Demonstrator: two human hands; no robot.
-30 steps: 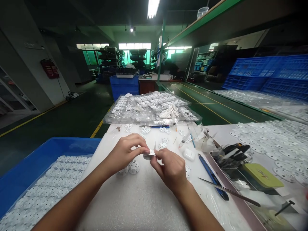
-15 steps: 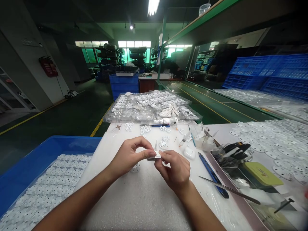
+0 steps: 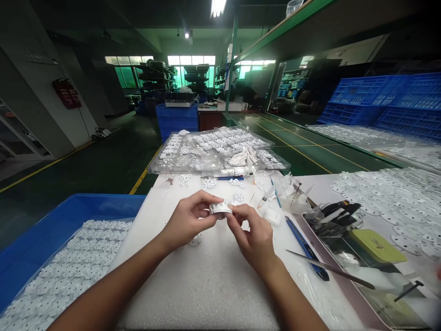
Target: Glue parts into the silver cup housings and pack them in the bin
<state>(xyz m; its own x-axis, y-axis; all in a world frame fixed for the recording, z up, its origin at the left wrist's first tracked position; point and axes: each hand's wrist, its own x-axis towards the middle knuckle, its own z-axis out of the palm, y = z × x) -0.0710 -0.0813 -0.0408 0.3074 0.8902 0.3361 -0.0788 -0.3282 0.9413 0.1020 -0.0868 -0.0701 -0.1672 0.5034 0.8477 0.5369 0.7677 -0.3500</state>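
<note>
Both hands meet over the middle of a white foam mat [image 3: 206,285]. My left hand [image 3: 189,219] pinches a small round white plastic part [image 3: 219,209] from the left, fingers curled round it. My right hand [image 3: 253,236] grips the same part from the right with thumb and fingertips. The part is held a little above the mat. Below my left hand another white round part [image 3: 195,239] lies on the mat, partly hidden.
A blue bin [image 3: 51,230] with several white discs sits at the left. Clear trays of white parts [image 3: 217,151] lie at the back. A blue pen-like tool [image 3: 306,250], a long metal rod [image 3: 330,270] and a tray of tools [image 3: 347,230] are at the right.
Both hands have lifted the white part slightly up and away from me, and it has turned so its side faces me. The view has shifted a little.
</note>
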